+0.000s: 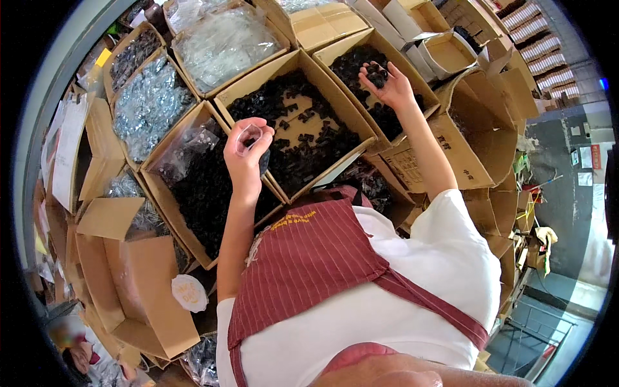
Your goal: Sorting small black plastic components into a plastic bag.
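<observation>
Left grip [247,149]: fingers pinched shut on a small clear plastic bag [249,138], held up at its mouth, the bag hanging just above the seam between two cartons. Right grip [387,82]: palm up and cupped, fingers curled loosely around a few small black parts [376,73]; the hand is half closed, not clenched, and hovers over the far right carton.

Head view, contents in order. The right hand is raised over a cardboard box of black parts [361,61], which sits at the upper middle of the picture. Beside it, nearer the centre, stands a second open box [298,126] with black parts spread thinly over its bare cardboard floor. Left of that, directly beneath the left hand, is a third box [193,187] lined with clear film and filled deep with black parts. Further left, a box of silvery bagged pieces [149,103] touches it, and behind that a box of clear plastic bags [222,42]. Empty cartons [445,55] stand at the upper right. A large open carton with folded flaps [138,284] lies at the lower left, a round white lid [189,293] resting at its edge.

The person wears a white shirt [445,258] and a red striped apron [309,258]. Both forearms are bare and extended forward, well apart from each other.
</observation>
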`<state>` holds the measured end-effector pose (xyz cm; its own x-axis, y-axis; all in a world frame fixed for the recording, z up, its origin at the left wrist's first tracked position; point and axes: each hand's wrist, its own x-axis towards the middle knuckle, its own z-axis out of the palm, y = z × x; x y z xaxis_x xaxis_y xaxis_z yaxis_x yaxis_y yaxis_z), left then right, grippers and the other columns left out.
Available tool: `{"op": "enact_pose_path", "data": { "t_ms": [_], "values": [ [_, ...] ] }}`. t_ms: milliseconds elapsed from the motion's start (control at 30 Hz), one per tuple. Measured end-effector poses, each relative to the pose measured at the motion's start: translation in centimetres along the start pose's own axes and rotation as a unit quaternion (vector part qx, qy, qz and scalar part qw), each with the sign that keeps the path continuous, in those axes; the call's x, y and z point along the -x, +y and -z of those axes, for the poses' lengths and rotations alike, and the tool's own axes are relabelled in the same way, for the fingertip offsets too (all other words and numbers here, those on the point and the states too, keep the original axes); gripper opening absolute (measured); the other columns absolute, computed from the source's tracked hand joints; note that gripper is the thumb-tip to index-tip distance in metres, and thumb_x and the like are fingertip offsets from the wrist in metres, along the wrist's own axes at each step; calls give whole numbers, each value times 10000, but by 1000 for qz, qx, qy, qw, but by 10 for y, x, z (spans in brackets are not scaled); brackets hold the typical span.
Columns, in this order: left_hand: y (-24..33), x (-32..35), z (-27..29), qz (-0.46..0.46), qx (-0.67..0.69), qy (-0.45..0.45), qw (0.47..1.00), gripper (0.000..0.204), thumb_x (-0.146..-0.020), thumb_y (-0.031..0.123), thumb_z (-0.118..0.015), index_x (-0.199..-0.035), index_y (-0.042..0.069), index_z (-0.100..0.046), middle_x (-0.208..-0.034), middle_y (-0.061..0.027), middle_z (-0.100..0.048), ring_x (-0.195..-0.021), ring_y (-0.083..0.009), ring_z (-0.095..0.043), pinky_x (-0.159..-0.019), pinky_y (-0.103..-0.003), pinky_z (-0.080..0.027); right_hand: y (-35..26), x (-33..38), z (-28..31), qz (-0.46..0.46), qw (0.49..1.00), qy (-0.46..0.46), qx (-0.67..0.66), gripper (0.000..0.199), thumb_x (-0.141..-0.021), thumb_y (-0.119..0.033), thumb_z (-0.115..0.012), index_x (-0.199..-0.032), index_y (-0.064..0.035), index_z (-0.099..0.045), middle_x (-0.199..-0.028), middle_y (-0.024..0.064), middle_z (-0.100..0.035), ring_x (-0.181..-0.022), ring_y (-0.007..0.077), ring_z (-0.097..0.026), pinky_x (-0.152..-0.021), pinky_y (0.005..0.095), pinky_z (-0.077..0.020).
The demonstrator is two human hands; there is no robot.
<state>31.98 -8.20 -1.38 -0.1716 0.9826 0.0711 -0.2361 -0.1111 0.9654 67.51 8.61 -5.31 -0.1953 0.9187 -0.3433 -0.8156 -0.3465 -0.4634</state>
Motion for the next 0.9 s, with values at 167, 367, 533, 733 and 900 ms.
{"op": "enact_pose_path", "data": {
  "t_ms": [167,367,533,733,900],
  "values": [
    [0,0,-1,2,-14,-17,1000,199,-840,10,-679,-1037,26,-659,-883,-35,-648,-855,-124,-592,-813,-267,-469,20,16,-38,-23,997,-67,16,498,-1075,-326,-339,-1314,101,-434,-1266,304,-536,-1171,409,-572,-992,511,-553],
    [-4,2,-1,-6,-52,-32,998,192,-833,27,-687,-1022,35,-659,-881,-35,-631,-878,-155,-621,-821,-286,-465,69,63,-111,-115,973,-145,138,447,-1046,-206,-408,-1337,131,-436,-1303,287,-534,-1221,369,-553,-1047,413,-517],
    [-7,2,-3,7,-44,-77,996,195,-847,4,-681,-1037,27,-647,-902,-33,-656,-867,-133,-619,-801,-277,-482,98,82,-142,-191,927,-221,237,378,-976,-59,-512,-1330,72,-491,-1197,255,-615,-1109,315,-651,-990,374,-559],
    [-16,2,-1,43,-32,-125,991,282,-799,-31,-714,-1041,41,-589,-906,-5,-615,-887,-115,-606,-809,-252,-470,119,89,-168,-208,884,-236,346,308,-941,-36,-585,-1245,18,-598,-1058,156,-677,-909,224,-714,-844,311,-623],
    [-12,3,-1,90,15,-144,985,263,-805,-22,-720,-1041,21,-611,-919,1,-593,-900,-113,-579,-831,-269,-482,130,88,-175,-188,865,-236,400,286,-942,-63,-609,-1220,4,-616,-933,115,-680,-767,157,-696,-652,262,-624]
  ]
}}
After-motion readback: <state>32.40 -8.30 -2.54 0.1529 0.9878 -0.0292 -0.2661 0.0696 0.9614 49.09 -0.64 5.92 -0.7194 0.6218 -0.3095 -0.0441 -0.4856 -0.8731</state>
